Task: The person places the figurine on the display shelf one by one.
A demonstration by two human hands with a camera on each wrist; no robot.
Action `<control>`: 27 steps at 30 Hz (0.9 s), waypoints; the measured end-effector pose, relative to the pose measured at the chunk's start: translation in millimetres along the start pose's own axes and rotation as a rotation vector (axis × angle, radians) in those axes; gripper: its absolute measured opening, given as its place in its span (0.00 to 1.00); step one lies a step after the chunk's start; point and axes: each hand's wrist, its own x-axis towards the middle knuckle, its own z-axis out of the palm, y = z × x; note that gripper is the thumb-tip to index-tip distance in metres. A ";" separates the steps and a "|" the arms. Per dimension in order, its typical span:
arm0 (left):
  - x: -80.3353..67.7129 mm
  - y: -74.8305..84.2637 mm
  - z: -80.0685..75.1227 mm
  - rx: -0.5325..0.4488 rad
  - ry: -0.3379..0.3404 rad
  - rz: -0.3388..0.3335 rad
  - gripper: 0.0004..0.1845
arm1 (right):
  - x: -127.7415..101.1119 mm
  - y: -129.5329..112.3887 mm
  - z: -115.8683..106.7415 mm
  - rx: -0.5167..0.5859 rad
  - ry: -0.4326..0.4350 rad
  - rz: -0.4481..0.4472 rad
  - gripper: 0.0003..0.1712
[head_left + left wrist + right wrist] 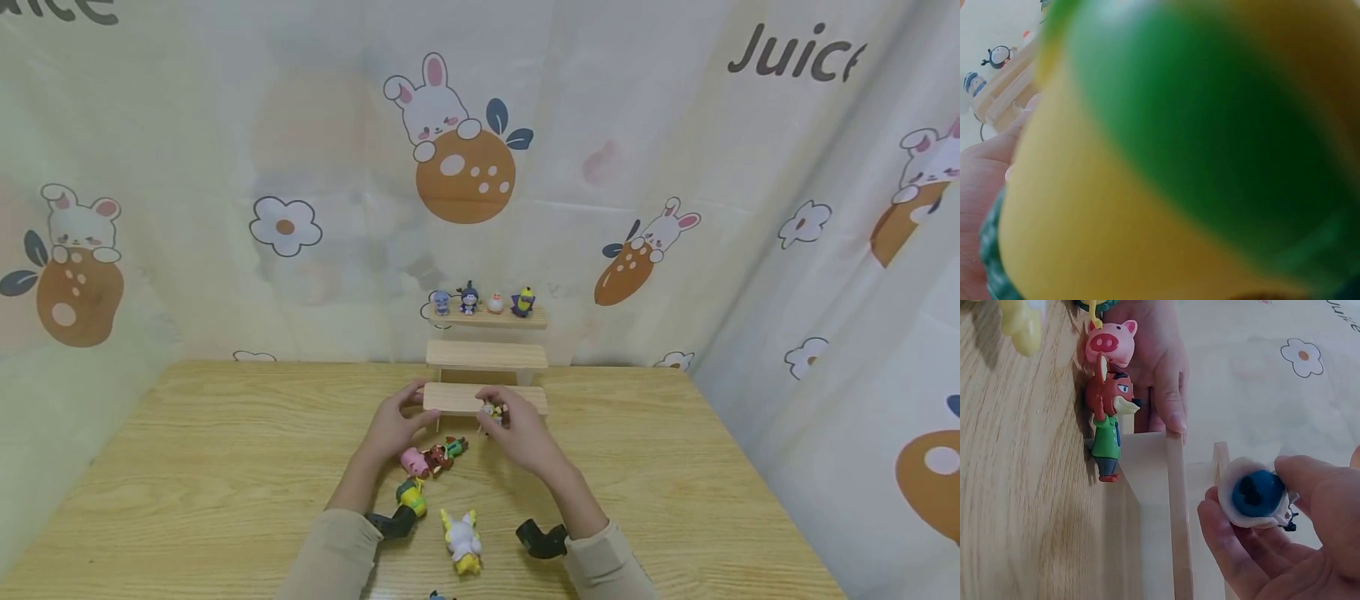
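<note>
Right hand (pixel 519 429) pinches small figurine (pixel 492 412) at wooden stand (pixel 486 356); left hand (pixel 392 427) grips stand's left end.
Figurine between right thumb and fingers, at front edge of stand's lowest tier (pixel 453 397), right of its middle; contact with tier, can't tell. Left thumb on that tier's front edge, fingers toward its back. 4 figurines (pixel 469 301) line the stand's top tier (pixel 487 322). Before the stand's left end lie pink pig (pixel 413 462), fox figurine (pixel 1107 436); yellow-green figure (pixel 412 498) nearer camera. White-yellow figurine (pixel 463 542) lies well in front of stand.
</note>
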 end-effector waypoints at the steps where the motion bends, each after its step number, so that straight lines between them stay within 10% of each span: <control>1: -0.4 0.3 -0.2 -0.001 0.000 -0.001 0.38 | 0.1 -0.4 -0.3 0.008 0.007 0.002 0.19; 9: -1.4 0.9 -0.9 -0.012 -0.010 0.001 0.38 | 0.5 -4.3 -2.5 0.048 0.048 0.059 0.31; 27: -1.5 0.4 -1.6 -0.016 -0.014 -0.001 0.38 | 0.4 -4.8 -4.6 -0.092 0.110 0.026 0.23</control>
